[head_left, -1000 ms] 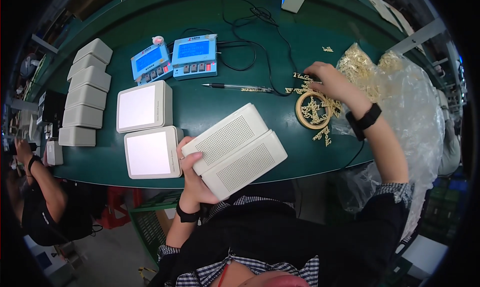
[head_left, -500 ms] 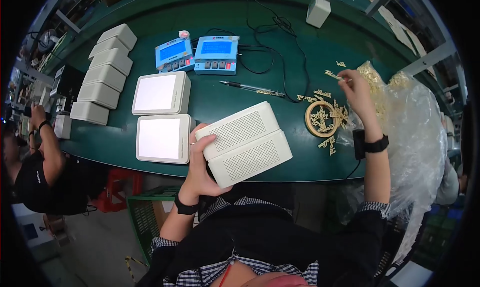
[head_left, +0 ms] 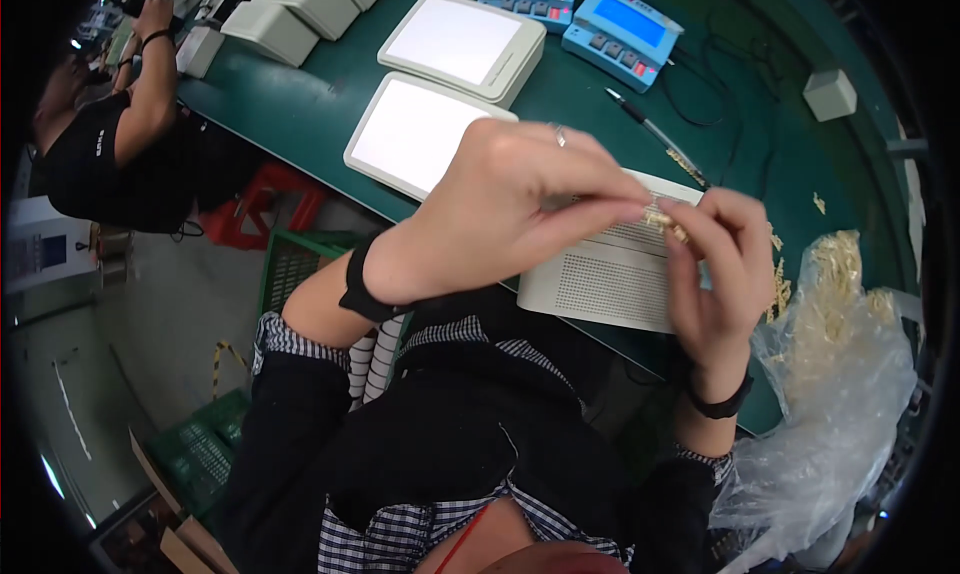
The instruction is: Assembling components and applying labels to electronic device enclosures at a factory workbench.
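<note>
My left hand and my right hand meet fingertip to fingertip, each closed in a pinch on a small gold-coloured lettering piece. Fingers cover part of that piece. Beneath my hands, two off-white boxes with perforated faces lie side by side at the table's near edge, partly hidden. More gold lettering pieces are scattered just beyond my right hand. Behind my left hand is a white-faced box, with a second white-faced box farther back.
A clear plastic bag of gold pieces slumps at the right. Farther back are a pen, two blue devices with screens, dark cables and a small white box. Off-white boxes line the far left, near another person.
My left hand has let go of the perforated boxes, which now rest lower. My right hand has come in from the scattered pieces with a gold piece, and both hands grip it. The view has turned.
</note>
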